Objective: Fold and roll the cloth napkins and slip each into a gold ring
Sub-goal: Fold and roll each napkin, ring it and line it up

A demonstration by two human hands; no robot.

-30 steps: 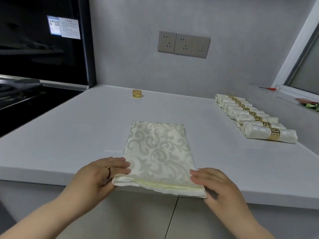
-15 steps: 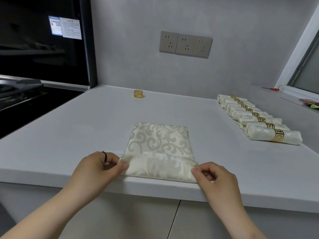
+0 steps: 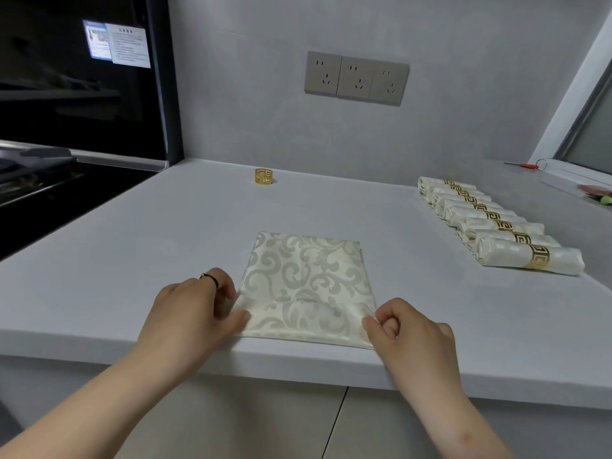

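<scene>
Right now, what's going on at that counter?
A person is rolling a folded patterned napkin at the near edge of the counter. The left hand and right hand each pinch one end of the first turn; most of the cloth lies flat beyond. One loose gold ring stands farther back. A row of finished rolls, each ringed, lies to the right.

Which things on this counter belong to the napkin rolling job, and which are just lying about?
Job: patterned napkin, pinched by left hand and right hand; loose gold ring; row of ringed rolls.
Lying about: red-handled tool by the window; wall sockets.
</scene>
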